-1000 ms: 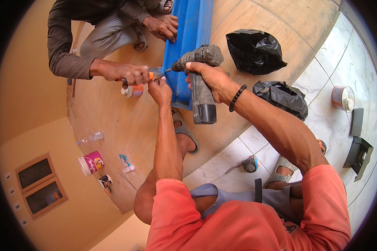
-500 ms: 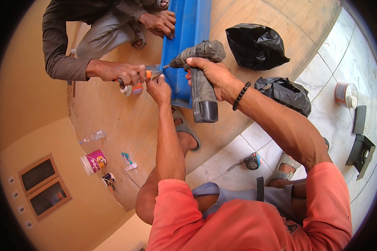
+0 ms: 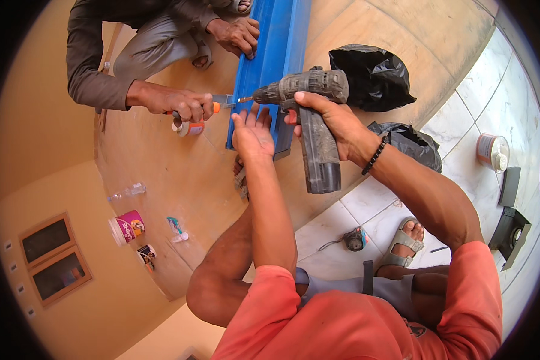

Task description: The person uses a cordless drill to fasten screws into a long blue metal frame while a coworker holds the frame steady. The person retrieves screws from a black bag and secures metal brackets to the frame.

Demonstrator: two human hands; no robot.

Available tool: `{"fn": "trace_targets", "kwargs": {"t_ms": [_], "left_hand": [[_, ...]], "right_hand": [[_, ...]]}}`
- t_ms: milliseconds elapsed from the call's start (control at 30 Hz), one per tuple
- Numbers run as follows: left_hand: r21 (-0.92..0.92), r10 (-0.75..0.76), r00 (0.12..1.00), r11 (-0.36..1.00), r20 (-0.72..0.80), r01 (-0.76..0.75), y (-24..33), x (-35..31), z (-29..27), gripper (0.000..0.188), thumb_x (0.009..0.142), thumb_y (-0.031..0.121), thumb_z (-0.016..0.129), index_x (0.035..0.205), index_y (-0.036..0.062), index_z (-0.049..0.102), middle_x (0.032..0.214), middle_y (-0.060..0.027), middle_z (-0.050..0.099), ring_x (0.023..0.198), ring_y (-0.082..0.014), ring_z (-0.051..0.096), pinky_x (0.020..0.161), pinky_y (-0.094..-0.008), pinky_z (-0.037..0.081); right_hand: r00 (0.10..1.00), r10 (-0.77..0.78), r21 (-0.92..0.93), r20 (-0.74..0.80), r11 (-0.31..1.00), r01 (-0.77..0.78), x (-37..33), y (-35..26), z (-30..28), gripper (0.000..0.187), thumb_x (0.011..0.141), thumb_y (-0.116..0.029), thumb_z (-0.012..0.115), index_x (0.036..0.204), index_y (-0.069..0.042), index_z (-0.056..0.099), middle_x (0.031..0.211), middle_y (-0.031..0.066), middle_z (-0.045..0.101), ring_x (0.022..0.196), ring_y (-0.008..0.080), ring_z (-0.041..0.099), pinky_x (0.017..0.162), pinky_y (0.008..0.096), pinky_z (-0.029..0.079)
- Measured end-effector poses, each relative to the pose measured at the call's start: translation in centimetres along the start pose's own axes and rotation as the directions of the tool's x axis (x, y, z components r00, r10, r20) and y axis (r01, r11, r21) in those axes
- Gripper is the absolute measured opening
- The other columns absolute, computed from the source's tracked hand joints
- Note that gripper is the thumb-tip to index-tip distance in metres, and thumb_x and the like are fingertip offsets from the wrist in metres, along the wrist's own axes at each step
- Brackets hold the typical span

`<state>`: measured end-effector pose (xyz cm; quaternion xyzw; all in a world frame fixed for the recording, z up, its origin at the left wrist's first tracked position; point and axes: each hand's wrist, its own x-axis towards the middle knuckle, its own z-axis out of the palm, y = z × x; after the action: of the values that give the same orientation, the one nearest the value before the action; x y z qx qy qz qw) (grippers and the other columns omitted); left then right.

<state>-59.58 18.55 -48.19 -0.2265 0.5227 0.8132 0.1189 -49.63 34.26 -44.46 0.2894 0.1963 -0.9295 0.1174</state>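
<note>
Drill in right grip, wrapped round handle; bit pointing at left edge of blue trough, cannot tell if touching. Left grip spread, palm up, holding nothing, overlapping near end of trough; contact uncertain. Co-worker's hand left of trough, closed on orange-handled tool. Black bag at right.

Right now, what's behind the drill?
Behind the drill, you can see parts of the blue trough, tan floor and a black bag. Whatever the drill and right hand cover is hidden.
</note>
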Motion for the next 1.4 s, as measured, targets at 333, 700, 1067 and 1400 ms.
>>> {"fn": "trace_targets", "kwargs": {"t_ms": [333,700,1067,1400], "left_hand": [[-0.204,-0.185,0.983,0.962,0.002,0.181,0.3,2.2,1.0,0.028,0.100,0.033,0.043,0.098,0.0072,0.054,0.105,-0.0078,0.063,0.099,-0.0257,0.058,0.087,-0.0434,0.050],[-0.022,-0.119,0.992,0.993,0.031,0.120,0.6,3.5,-1.2,0.027,0.099,0.031,0.045,0.103,0.0067,0.057,0.105,-0.0084,0.063,0.099,-0.0244,0.059,0.083,-0.0390,0.050],[0.917,0.588,0.724,-0.082,0.361,-0.391,2.8,2.0,-3.5,0.041,0.083,0.008,0.061,0.120,-0.0042,0.049,0.104,-0.0250,0.063,0.094,-0.0391,0.062,0.084,-0.0456,0.046],[0.816,0.579,0.720,0.155,0.382,-0.557,2.8,5.0,-4.2,0.047,0.085,0.002,0.057,0.125,-0.0092,0.037,0.090,-0.0214,0.067,0.086,-0.0293,0.067,0.078,-0.0354,0.049]], "right_hand": [[0.989,-0.104,-0.132,0.101,0.984,0.117,-2.0,-0.7,-1.9,0.034,0.084,-0.028,0.070,0.106,-0.004,0.060,0.081,0.0081,0.067,0.061,0.0143,0.064,0.051,0.0272,0.055],[0.980,-0.175,-0.066,0.097,0.981,0.182,-1.6,2.9,-0.4,0.033,0.084,-0.023,0.069,0.108,-0.003,0.059,0.083,0.0084,0.066,0.062,0.0143,0.063,0.056,0.0278,0.055],[0.987,-0.149,0.108,-0.058,0.982,0.154,1.2,2.6,3.2,0.026,0.084,-0.023,0.068,0.096,-0.001,0.060,0.076,0.0097,0.063,0.058,0.0160,0.062,0.051,0.0285,0.054],[0.988,-0.050,0.150,-0.147,0.986,0.072,2.8,2.5,4.3,0.029,0.081,-0.023,0.071,0.095,-0.001,0.059,0.074,0.0116,0.062,0.057,0.0189,0.061,0.050,0.0317,0.055]]}}
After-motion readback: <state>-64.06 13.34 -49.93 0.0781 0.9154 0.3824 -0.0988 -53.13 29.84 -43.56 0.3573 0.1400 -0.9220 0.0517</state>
